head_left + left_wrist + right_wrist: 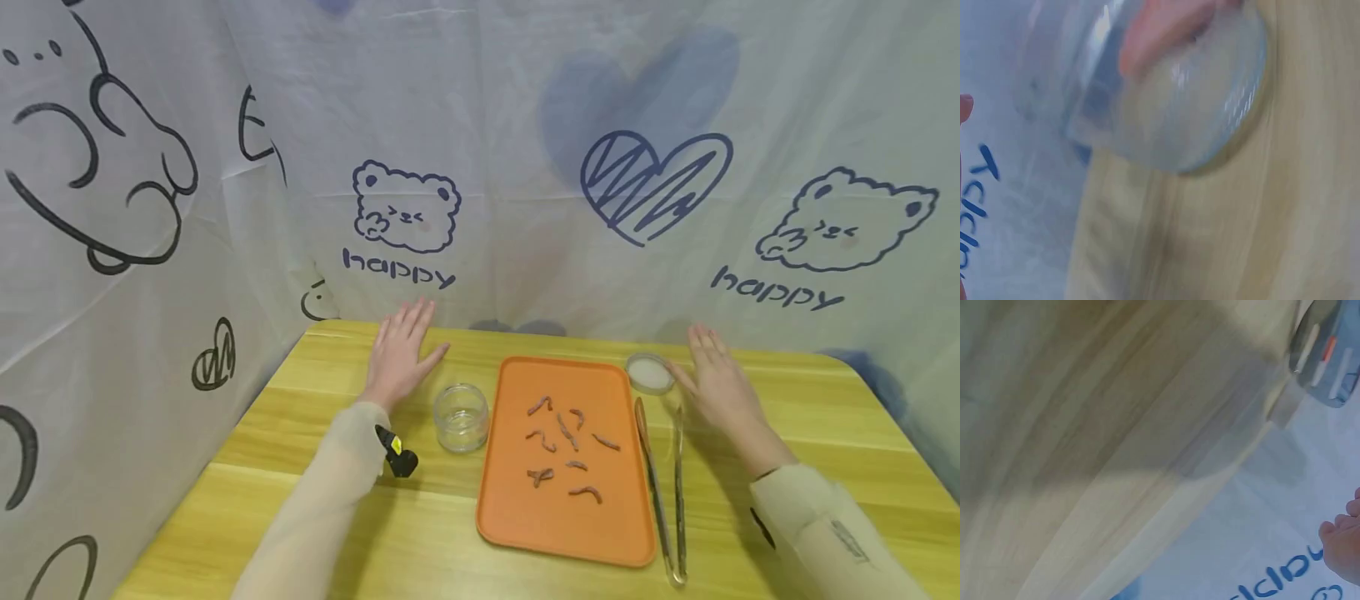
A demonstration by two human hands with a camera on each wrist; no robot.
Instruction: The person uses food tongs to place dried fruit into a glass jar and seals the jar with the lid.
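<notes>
In the head view my left hand (397, 354) has its fingers extended near the table's back edge, holding nothing. Just right of it stands a clear, lidless jar (461, 418), blurred in the left wrist view. My right hand (723, 392) is also stretched out with nothing in it, its thumb close to a round whitish lid (649, 373). Metal tongs (681, 525) lie spread between that hand and an orange tray (510, 533). Several thin, brown worm-like pieces (567, 433) are scattered on the tray.
The wooden table (262, 483) backs onto a white curtain (510, 258) printed with bears and hearts. More curtain runs along the left side. At the right wrist view's upper corner, a shiny rounded object (1329, 356) is cut off by the frame.
</notes>
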